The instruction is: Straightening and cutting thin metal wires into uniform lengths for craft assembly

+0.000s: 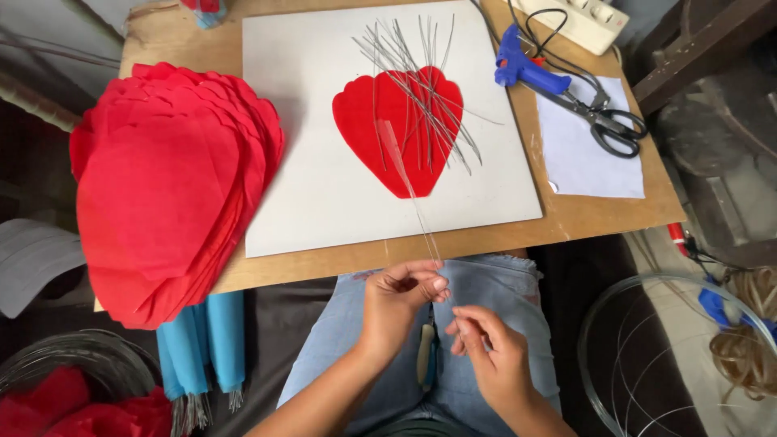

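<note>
Both my hands low over my lap. Left hand (398, 291) grip pinching a thin wire (417, 206) that runs up over the red petal (396, 129) on the white sheet (324, 194). Right hand (490, 352) fingertips pressed together on the wire's lower end. Loose wires (421, 81) lie across the petal on the tabletop (583, 214).

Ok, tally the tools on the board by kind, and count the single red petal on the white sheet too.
Glue gun: 1
Scissors: 1
Power strip: 1
Red petal on the white sheet: 1
Total: 4
The thin wires across the petal overlap too much to count. Both hands, left hand and right hand, pinch a clear strip.
</note>
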